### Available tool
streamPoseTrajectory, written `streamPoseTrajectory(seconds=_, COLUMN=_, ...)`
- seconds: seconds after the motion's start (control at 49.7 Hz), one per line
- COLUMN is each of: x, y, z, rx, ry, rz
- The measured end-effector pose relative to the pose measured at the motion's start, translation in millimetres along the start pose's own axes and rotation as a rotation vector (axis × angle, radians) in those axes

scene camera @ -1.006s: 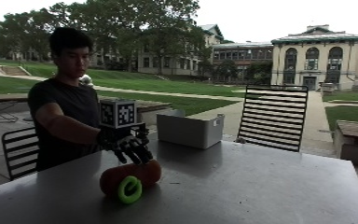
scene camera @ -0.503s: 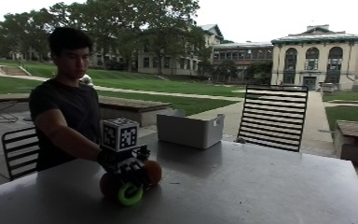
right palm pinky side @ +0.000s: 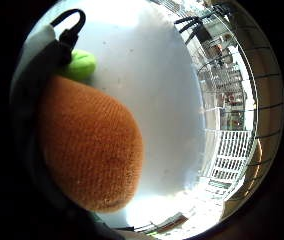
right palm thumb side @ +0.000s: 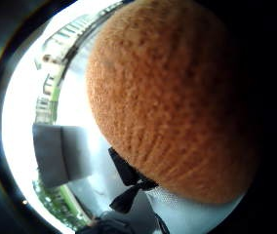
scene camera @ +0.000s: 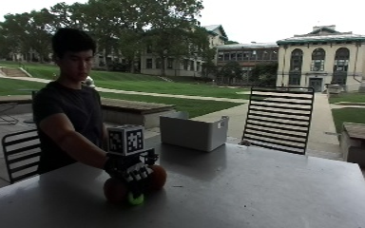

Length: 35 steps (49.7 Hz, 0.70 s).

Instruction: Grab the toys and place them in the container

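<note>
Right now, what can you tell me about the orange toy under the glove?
The orange toy is a rounded plush with a knitted-looking surface and a bright green part at its front. It lies on the grey table, near the person's edge, well short of the container. The gloved right hand rests on top of it, the fingers draped over it.

two orange toys [scene camera: 114,189], one green toy [scene camera: 136,198], one container [scene camera: 193,132]
</note>
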<state>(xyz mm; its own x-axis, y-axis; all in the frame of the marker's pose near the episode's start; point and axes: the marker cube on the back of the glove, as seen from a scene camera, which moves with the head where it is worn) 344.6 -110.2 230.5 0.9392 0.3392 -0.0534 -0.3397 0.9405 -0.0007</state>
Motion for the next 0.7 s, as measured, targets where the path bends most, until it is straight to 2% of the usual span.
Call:
streamPoseTrajectory(seconds=0.121, x=-4.4, y=-2.1, z=-4.1, rx=0.025, ry=0.015, rz=-0.049)
streamPoseTrajectory(seconds=0.241, x=-12.4, y=0.4, z=-16.8, rx=-0.03, ry=0.001, rz=-0.066)
streamPoseTrajectory(seconds=0.423, x=-19.5, y=-13.6, z=-61.9, rx=-0.013, ry=0.023, rz=-0.092)
streamPoseTrajectory(seconds=0.704, x=-77.6, y=-11.1, z=-154.5, rx=0.095, ry=0.01, rz=-0.093)
